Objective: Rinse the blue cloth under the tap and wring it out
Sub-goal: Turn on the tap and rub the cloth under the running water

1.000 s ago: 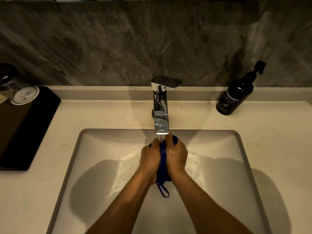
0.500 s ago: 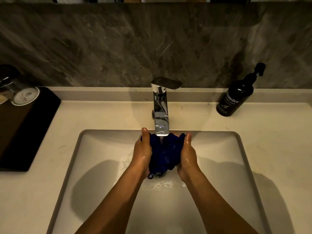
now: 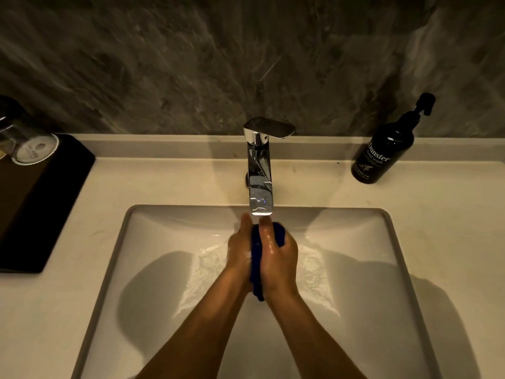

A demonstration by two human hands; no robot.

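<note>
Squeezing here, we have the blue cloth point(image 3: 256, 258) pressed between both palms just beneath the tap point(image 3: 261, 187), over the sink point(image 3: 120, 242). Its long axis runs toward us, one end poking past the wrists. Left hand point(image 3: 238, 255) and right hand point(image 3: 278, 258) are clamped flat on it, fingers pointing at the spout.

A dark hand-wash bottle point(image 3: 382, 151) stands right; a black tray point(image 3: 49, 198) lies left.
</note>
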